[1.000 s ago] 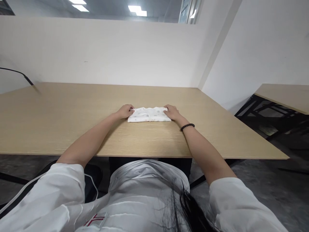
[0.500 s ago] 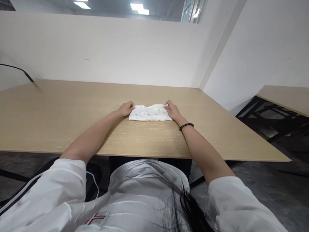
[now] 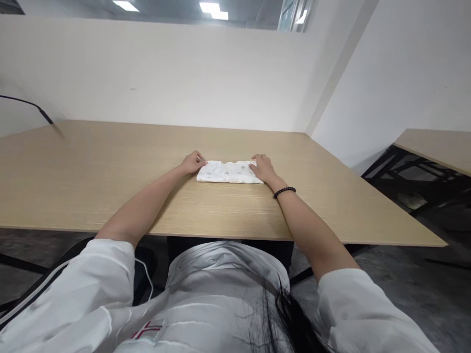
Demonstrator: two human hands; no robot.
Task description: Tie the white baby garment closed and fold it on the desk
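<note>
A folded white cloth with small printed figures lies flat on the wooden table in the head view. Its far edge dips in the middle, and I cannot tell whether it is a garment. At its far left corner, my left hand is closed, thumb and curled fingers pinching the fabric's edge. My right hand rests over the right end, fingers apart and thumb on the fabric, covering part of that end. A black beaded bracelet circles my right wrist.
A white wall stands behind the table's far edge. At the far left a thin black cable-like rod reaches over the tabletop. Another table with a dark frame is on the right. A dark chair and white cord are at the lower left.
The far edge of the cloth has come down and lies flatter. My right hand's fingers have loosened from a pinch and spread. My left hand has stayed near its corner.
</note>
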